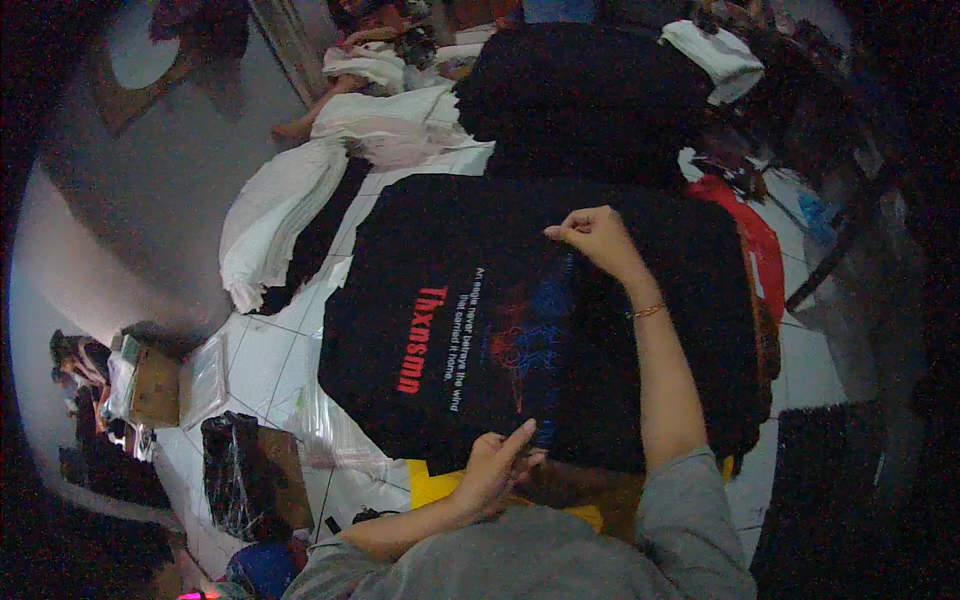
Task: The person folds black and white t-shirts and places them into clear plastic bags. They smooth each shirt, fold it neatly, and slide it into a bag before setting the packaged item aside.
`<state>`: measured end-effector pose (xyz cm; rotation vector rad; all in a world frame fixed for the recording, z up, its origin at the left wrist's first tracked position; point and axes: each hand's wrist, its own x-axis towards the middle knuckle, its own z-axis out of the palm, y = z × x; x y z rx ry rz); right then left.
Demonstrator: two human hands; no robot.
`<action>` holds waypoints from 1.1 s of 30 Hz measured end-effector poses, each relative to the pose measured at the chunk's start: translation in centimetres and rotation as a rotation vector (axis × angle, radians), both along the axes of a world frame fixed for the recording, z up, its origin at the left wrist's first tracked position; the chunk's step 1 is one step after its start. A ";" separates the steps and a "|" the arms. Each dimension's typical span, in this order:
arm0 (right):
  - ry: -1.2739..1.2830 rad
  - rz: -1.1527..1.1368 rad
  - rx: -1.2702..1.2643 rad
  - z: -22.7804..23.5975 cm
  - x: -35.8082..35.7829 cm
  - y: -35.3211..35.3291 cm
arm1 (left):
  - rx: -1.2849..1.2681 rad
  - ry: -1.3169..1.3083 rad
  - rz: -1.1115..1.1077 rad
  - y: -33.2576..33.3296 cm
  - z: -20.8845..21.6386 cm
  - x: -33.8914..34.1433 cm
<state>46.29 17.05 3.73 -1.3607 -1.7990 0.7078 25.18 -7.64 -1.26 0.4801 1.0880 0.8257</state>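
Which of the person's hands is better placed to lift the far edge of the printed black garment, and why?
Probably the right hand: it is stretched across the printed black garment, closer to the far edge. The left hand is by the near edge.

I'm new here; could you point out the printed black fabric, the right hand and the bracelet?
Printed black fabric (547,325): head view, on the blue part of its print.
Right hand (605,239): head view, on the back of the hand.
Bracelet (648,312): head view, on its thin band.
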 end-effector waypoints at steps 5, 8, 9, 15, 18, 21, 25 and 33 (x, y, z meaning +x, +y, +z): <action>-0.248 -0.127 -0.080 0.2 8.8 -3.1 | 0.134 0.161 -0.395 -0.8 -0.5 5.3; -0.408 -0.441 -0.082 -0.5 10.3 -7.3 | 0.145 0.088 -0.734 -0.1 0.5 4.8; -0.330 -0.487 0.031 -0.6 9.9 -8.8 | 0.204 0.083 -0.945 0.5 1.1 3.9; -0.560 -0.348 0.385 -3.2 2.4 -14.8 | 1.121 0.748 -0.718 11.4 5.8 -0.5; -0.645 -0.458 0.206 -4.5 1.4 -14.7 | 1.457 1.484 -0.420 18.8 4.3 0.5; -0.687 -0.412 0.142 -5.2 1.8 -16.2 | 1.346 1.634 -0.482 22.5 1.0 -0.5; -0.662 -0.088 0.180 -5.5 1.9 -23.2 | 1.480 1.620 -0.420 22.7 0.3 -1.3; -0.896 0.073 0.227 -4.9 4.3 -27.6 | 1.580 1.240 -0.919 8.0 2.1 -3.1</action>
